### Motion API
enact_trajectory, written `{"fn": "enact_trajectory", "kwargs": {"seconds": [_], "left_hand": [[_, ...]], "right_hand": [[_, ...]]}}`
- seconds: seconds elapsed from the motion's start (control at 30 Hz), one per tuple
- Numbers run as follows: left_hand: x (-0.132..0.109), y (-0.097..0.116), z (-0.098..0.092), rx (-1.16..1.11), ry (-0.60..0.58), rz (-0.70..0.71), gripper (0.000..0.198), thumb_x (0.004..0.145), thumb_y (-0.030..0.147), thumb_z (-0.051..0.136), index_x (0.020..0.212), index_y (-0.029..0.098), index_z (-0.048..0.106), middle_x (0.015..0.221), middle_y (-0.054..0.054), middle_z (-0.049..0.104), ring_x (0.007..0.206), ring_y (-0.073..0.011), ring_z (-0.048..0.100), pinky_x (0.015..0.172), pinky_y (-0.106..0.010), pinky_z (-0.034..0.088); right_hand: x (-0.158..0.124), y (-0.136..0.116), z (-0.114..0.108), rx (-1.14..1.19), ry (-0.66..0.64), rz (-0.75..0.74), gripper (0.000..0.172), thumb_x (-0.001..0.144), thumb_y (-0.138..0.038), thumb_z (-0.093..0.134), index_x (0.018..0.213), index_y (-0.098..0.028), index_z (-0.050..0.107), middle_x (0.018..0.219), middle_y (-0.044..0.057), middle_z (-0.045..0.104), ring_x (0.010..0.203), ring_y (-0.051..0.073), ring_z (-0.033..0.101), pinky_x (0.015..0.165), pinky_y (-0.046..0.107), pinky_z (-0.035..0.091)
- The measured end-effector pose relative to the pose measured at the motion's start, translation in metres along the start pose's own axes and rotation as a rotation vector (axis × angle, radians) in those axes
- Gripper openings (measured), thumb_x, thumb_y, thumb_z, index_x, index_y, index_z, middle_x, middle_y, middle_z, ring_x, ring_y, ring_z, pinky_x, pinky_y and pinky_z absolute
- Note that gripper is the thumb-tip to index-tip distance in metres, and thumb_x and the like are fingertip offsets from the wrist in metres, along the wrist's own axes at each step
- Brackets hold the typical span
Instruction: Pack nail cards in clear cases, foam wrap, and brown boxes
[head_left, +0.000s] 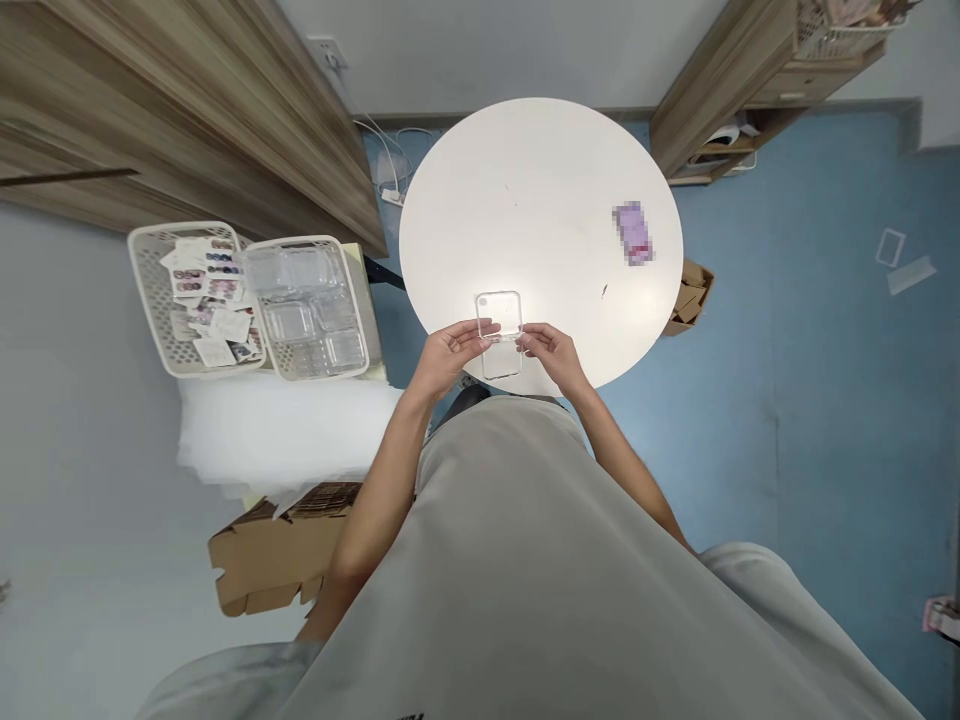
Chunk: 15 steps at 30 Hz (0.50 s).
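Both my hands hold a clear plastic hinged case [499, 330], opened flat, at the near edge of the round white table [540, 210]. My left hand [452, 350] pinches the case's left side with its fingers closed. On the right side, my right hand [551, 352] grips it the same way. One half of the case lies over the table; the other half hangs toward my body.
A purple blurred item [634, 232] lies on the table's right part. Left of the table stand two white baskets, one with printed cards [196, 295], one with clear cases [311, 308]. Cardboard boxes [274, 555] sit on the floor; wooden shelves [731, 90] stand behind.
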<state>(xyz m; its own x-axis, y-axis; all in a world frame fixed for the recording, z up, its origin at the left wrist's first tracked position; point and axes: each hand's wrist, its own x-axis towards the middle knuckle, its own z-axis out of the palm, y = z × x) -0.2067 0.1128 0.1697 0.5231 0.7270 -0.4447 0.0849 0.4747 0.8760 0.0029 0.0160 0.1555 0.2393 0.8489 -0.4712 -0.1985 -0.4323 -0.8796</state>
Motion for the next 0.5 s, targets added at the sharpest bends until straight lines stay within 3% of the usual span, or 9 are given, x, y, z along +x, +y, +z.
{"fn": "enact_trajectory", "kwargs": {"seconds": [0.2, 0.33, 0.5], "left_hand": [[-0.020, 0.019, 0.030, 0.159, 0.099, 0.120, 0.056, 0.079, 0.064, 0.096, 0.109, 0.019, 0.083, 0.117, -0.012, 0.082, 0.115, -0.0338, 0.079, 0.118, -0.058, 0.061], [-0.034, 0.026, 0.059, 0.322, 0.118, 0.262, 0.036, 0.093, 0.058, 0.086, 0.108, 0.025, 0.085, 0.115, -0.009, 0.078, 0.114, -0.0303, 0.076, 0.118, -0.054, 0.061], [-0.038, 0.020, 0.076, 0.421, 0.143, 0.272, 0.029, 0.099, 0.057, 0.080, 0.106, 0.029, 0.083, 0.114, -0.009, 0.078, 0.117, -0.0302, 0.074, 0.118, -0.052, 0.060]], "right_hand": [[0.007, 0.001, -0.002, 0.056, -0.028, 0.002, 0.048, 0.084, -0.068, 0.085, 0.106, -0.025, 0.077, 0.104, 0.005, 0.081, 0.101, 0.023, 0.077, 0.099, 0.041, 0.061], [0.007, 0.003, 0.005, 0.166, -0.084, 0.037, 0.053, 0.086, -0.073, 0.082, 0.110, -0.026, 0.078, 0.114, 0.006, 0.082, 0.110, 0.025, 0.077, 0.102, 0.041, 0.062], [0.011, 0.002, 0.010, 0.197, -0.103, 0.079, 0.057, 0.086, -0.076, 0.081, 0.112, -0.026, 0.077, 0.123, 0.007, 0.081, 0.116, 0.026, 0.075, 0.102, 0.039, 0.062]]}}
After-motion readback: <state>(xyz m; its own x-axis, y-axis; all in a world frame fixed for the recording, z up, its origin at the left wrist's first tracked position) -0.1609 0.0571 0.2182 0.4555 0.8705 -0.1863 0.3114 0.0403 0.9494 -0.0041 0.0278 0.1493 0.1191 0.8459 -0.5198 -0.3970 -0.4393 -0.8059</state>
